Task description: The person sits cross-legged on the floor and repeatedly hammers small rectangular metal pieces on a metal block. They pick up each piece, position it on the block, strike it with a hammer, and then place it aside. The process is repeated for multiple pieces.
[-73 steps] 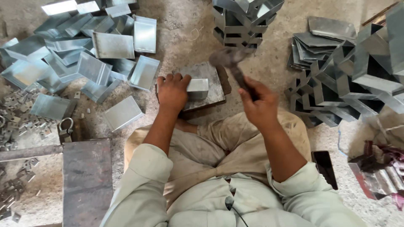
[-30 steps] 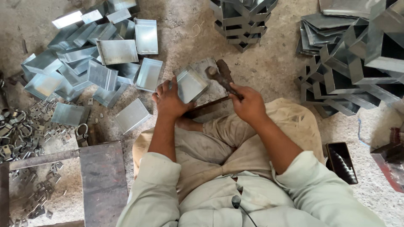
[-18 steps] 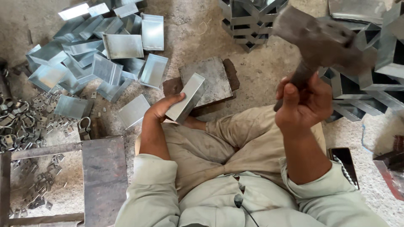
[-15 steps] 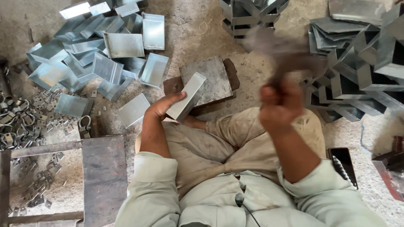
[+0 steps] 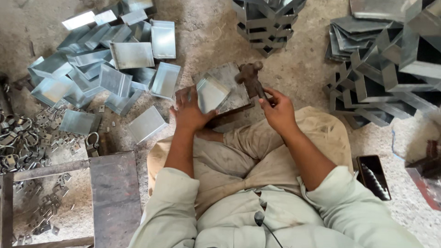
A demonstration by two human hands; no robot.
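The left hand (image 5: 190,112) grips a bent metal sheet (image 5: 212,93), holding it tilted on the steel block (image 5: 229,82). The right hand (image 5: 278,110) is closed around a hammer (image 5: 250,78), head on the block. Beyond lie piled sheets (image 5: 110,64).

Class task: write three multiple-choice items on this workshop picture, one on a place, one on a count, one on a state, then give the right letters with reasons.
1. Where does the heap of loose bent grey sheet-metal pieces lie?
A. On the floor at the upper left
B. On the person's lap
C. Inside the open metal frame

2. How many hands are in view?
A. One
B. Two
C. Four

3. What is the right hand doing?
A. Resting open on the floor
B. Gripping the dark hammer
C. Holding a chain

Key: 1 A, the heap spreads over the floor beyond the left hand. 2 B, only the person's own pair shows. 3 B, its fingers wrap the hammer's handle, the head over the flat steel block.
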